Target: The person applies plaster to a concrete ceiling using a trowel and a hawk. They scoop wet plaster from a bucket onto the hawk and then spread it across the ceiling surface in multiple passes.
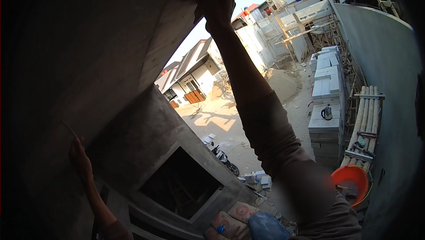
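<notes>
1. The right hand (215,7) is reaching up and pressing against the edge of a grey concrete slab (110,45) overhead
2. The left hand (79,156) is holding a thin stick (69,129) against the shaded wall
3. Far below, a motorbike (223,158) is standing on sandy ground, with stacked grey blocks (325,85), bamboo poles (365,125) and an orange bucket (352,182) lying to the right
</notes>
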A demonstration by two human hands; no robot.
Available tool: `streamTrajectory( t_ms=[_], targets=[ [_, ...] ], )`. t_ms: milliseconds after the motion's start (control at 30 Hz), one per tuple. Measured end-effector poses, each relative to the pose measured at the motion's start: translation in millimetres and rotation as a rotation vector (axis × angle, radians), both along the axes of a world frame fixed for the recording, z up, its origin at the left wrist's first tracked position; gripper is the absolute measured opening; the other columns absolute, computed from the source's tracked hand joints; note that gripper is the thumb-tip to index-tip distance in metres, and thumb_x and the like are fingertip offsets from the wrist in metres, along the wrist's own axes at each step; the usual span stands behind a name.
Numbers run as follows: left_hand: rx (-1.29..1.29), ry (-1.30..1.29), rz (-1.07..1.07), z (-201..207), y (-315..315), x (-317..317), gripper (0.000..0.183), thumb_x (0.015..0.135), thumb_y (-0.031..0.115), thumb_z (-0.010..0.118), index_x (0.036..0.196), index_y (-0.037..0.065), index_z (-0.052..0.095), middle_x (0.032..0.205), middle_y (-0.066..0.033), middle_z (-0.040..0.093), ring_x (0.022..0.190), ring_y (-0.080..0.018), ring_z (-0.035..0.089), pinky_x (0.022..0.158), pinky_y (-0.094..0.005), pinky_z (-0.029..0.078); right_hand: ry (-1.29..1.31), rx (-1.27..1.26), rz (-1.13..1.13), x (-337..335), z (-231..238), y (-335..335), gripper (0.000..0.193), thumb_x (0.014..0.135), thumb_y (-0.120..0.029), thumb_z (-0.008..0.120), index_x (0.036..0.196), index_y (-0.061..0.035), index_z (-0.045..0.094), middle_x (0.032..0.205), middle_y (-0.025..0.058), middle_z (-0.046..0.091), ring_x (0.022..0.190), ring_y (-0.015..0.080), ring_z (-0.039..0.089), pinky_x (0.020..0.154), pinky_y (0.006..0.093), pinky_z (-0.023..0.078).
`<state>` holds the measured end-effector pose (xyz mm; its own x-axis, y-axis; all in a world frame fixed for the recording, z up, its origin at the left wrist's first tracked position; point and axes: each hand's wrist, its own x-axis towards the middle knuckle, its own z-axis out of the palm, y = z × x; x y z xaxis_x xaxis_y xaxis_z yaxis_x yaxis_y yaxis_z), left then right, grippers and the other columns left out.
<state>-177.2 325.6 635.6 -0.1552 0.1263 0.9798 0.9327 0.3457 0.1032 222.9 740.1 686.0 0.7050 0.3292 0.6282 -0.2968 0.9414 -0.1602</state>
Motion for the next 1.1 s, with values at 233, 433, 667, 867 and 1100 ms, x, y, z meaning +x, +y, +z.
streamTrajectory(
  t_ms=[233,433,667,867,1100],
  targets=[
    [-0.020,-0.021,0.038,-2,-4,-10,0.052,0.106,0.040,0.037,0.117,-0.003,0.065,0.107,-0.0127,0.067,0.090,-0.0226,0.057,0.083,-0.0355,0.046,-0.046,0.268,-0.187,-54,-53,-70,0.061,0.078,0.008,0.048,0.138,-0.0027,0.045,0.115,0.0245,0.061,0.104,0.0389,0.063,0.086,0.0464,0.052],
    [-0.052,-0.048,0.032,-6,-3,-5,0.053,0.107,0.039,0.034,0.119,-0.005,0.063,0.113,-0.0153,0.067,0.098,-0.0254,0.061,0.085,-0.0363,0.047,0.007,0.020,-0.072,-27,-29,-4,0.066,0.082,0.006,0.050,0.146,-0.0009,0.035,0.100,0.0229,0.062,0.089,0.0401,0.062,0.079,0.0426,0.054],
    [-0.021,-0.002,0.025,-3,12,-11,0.055,0.107,0.040,0.033,0.121,-0.006,0.061,0.115,-0.0166,0.067,0.106,-0.0272,0.061,0.088,-0.0375,0.047,0.161,-0.072,-0.330,-45,25,-47,0.046,0.093,-0.008,0.041,0.133,0.0142,0.041,0.118,0.0304,0.058,0.111,0.0392,0.057,0.095,0.0503,0.046],
    [-0.014,-0.048,-0.042,-8,-4,-16,0.055,0.107,0.041,0.034,0.123,-0.005,0.060,0.119,-0.0160,0.065,0.110,-0.0269,0.059,0.093,-0.0365,0.046,-0.138,0.121,-0.390,-83,-65,-30,0.080,0.076,0.011,0.049,0.151,0.0014,0.022,0.134,0.0281,0.050,0.109,0.0415,0.054,0.092,0.0467,0.048],
    [-0.001,-0.025,0.019,-1,12,-9,0.053,0.107,0.039,0.035,0.122,-0.005,0.062,0.111,-0.0142,0.066,0.094,-0.0229,0.058,0.087,-0.0356,0.045,-0.034,0.048,0.436,40,-22,66,0.032,0.094,-0.013,0.045,0.115,0.0092,0.053,0.091,0.0183,0.065,0.079,0.0266,0.065,0.066,0.0391,0.053]
  ],
)
